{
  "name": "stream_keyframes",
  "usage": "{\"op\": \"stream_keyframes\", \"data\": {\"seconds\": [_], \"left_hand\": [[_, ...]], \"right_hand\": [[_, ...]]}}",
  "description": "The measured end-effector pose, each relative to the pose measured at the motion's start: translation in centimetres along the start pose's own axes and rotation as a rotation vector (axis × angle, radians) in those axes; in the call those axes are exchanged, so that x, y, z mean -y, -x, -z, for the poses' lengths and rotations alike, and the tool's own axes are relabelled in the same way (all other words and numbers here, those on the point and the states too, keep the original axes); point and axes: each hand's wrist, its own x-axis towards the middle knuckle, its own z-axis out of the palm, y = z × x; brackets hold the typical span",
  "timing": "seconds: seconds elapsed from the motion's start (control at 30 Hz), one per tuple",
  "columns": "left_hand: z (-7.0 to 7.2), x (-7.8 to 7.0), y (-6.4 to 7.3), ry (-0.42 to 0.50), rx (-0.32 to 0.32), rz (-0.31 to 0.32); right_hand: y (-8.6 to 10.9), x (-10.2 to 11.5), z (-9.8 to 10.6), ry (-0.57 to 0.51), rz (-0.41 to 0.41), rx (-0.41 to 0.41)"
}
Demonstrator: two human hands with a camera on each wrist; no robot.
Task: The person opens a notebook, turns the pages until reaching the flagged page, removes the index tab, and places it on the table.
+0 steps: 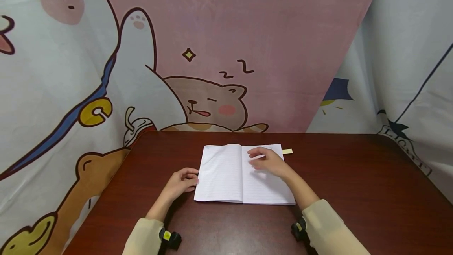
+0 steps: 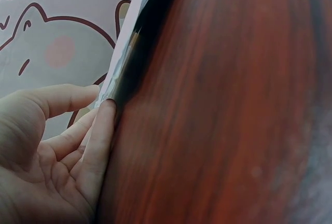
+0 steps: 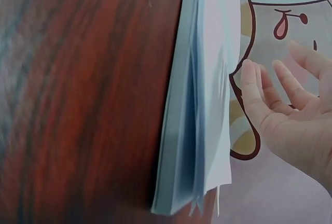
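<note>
A lined notebook point(image 1: 221, 176) lies spread flat on the table, its pages blank apart from the ruling. My left hand point(image 1: 182, 184) is at its left edge; in the left wrist view the thumb and fingers point(image 2: 101, 136) come together on that edge, pinching it. Over the right page hovers my right hand point(image 1: 267, 162), fingers loosely bent with nothing between them. From the side, the right wrist view shows the page stack point(image 3: 215, 115) fanned slightly above the cover, with the right fingers apart from it.
The notebook stands on a dark reddish-brown table point(image 1: 354, 184). A pale yellow strip point(image 1: 288, 151) sticks out at its upper right. Behind the table hangs a cartoon-printed cloth point(image 1: 283, 50). Both wrists wear small black cameras point(image 1: 173, 240).
</note>
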Motion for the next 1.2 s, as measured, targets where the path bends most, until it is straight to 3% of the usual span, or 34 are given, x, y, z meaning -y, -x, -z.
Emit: {"op": "stream_keyframes", "data": {"seconds": [1.2], "left_hand": [[-0.1,0.2,-0.2,0.008,-0.006,0.0]], "right_hand": [[0.6,-0.3,3.6,0.033,0.034,-0.159]]}}
